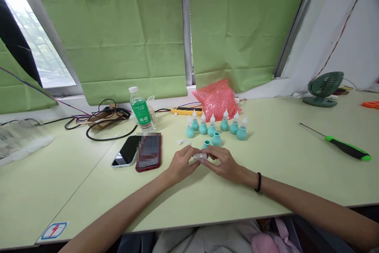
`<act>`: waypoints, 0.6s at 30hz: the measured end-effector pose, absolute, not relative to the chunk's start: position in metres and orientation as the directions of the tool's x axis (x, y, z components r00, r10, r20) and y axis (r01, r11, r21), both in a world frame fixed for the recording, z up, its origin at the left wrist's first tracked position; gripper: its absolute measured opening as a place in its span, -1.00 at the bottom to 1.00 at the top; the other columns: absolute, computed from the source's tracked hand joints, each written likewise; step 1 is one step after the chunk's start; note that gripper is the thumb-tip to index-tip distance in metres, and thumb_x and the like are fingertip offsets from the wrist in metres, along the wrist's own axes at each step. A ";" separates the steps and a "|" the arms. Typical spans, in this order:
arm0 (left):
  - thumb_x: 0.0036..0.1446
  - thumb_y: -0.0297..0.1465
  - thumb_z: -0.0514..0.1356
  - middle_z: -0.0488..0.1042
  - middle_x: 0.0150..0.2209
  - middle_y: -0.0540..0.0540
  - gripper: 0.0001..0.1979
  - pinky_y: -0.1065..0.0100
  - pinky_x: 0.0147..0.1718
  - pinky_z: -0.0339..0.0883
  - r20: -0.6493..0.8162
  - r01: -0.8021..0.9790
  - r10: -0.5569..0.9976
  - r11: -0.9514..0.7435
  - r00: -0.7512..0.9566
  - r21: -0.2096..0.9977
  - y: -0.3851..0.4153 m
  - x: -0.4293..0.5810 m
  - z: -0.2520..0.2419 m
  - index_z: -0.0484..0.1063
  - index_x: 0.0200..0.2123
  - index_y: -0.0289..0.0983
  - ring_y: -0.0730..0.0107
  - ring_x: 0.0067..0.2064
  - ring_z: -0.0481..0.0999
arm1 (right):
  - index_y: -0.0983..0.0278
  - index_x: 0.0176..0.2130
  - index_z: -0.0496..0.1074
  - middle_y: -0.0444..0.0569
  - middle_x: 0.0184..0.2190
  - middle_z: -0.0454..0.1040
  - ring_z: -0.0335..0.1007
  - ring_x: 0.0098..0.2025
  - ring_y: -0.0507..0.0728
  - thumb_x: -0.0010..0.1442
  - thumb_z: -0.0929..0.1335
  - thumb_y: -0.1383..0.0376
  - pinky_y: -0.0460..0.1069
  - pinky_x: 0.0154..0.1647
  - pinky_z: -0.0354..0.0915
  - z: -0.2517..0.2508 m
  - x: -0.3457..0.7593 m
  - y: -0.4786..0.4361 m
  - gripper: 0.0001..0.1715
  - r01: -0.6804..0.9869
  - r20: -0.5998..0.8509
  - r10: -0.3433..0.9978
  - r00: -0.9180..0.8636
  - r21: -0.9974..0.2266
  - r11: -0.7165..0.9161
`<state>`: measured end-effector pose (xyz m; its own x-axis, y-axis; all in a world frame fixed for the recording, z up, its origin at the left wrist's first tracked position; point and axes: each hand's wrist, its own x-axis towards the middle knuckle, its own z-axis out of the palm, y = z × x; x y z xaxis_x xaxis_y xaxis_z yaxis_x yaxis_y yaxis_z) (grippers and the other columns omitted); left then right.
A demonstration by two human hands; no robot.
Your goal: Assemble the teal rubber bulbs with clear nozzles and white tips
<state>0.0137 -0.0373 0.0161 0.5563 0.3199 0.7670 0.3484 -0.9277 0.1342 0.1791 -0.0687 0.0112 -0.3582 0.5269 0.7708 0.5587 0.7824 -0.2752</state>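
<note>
My left hand [181,163] and my right hand [224,162] meet low over the pale green table [281,166], both pinching a small clear plastic part [200,156] between their fingertips. Just behind the hands stand two teal rubber bulbs without tips [216,139], one partly hidden by my fingers. Farther back is a row of several teal bulbs with white nozzles [212,126]. A few small clear pieces [181,141] lie to the left of the bulbs.
Two phones [139,152] lie left of my hands, behind them a water bottle [141,109] and tangled cables [102,120]. A pink bubble-wrap bag [216,99] sits at the back. A green-handled screwdriver [340,144] and a small fan [322,89] are to the right.
</note>
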 end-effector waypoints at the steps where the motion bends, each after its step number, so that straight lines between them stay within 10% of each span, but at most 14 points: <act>1: -0.04 -0.45 0.08 0.35 -0.47 -0.07 -0.85 0.42 -0.51 0.24 0.752 0.353 0.334 -0.925 0.568 0.144 -0.038 0.013 0.018 0.23 -0.32 -0.30 0.43 -0.43 0.33 | 0.30 -0.31 0.27 -0.14 -0.60 0.25 0.10 -0.56 -0.03 0.02 0.28 0.33 -0.11 -0.56 0.10 0.011 0.180 -0.068 -0.85 0.559 0.779 0.522 -0.348 -0.274 0.783; 18: 0.00 -0.53 0.08 0.38 -0.29 -0.17 -0.80 0.37 -0.45 0.27 0.809 0.297 0.177 -0.955 0.560 0.004 -0.029 0.011 0.018 0.31 -0.24 -0.26 0.42 -0.33 0.30 | 0.26 -0.46 0.26 -0.19 -0.67 0.21 0.02 -0.65 -0.06 -0.03 0.27 0.33 -0.12 -0.65 0.08 0.013 0.184 -0.064 -0.96 0.635 0.835 0.474 -0.279 -0.211 0.744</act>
